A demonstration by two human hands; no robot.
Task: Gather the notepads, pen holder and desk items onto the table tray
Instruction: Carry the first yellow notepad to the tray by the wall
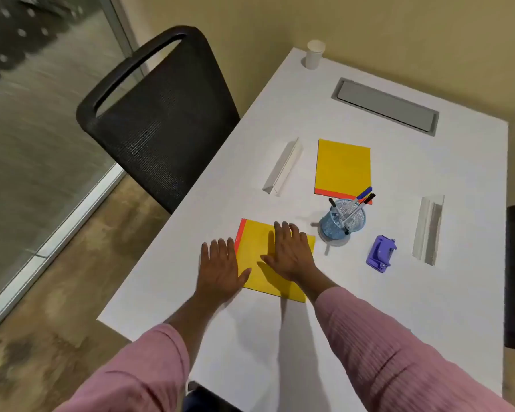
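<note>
Two yellow notepads are seen on the white bench (pixel 280 352). The nearer notepad (pixel 262 281), red-edged on its left side, is pressed flat under the right hand (pixel 292 254), whose fingers (pixel 283 230) are spread and released — nothing is grasped. The left hand (pixel 219 269) is laid palm-down, fingers extended, at the pad's left edge, the thumb resting on the yellow cover. The farther notepad (pixel 342 168) lies beyond, its red strip towards the blue mesh pen holder (pixel 341 223), which is stocked with markers and stands just right of the nearer pad. A purple hole punch (pixel 381 253) sits to the right of the holder, between it and a white name stand (pixel 428 228); a second stand (pixel 283 165) lies left of the farther pad.
</note>
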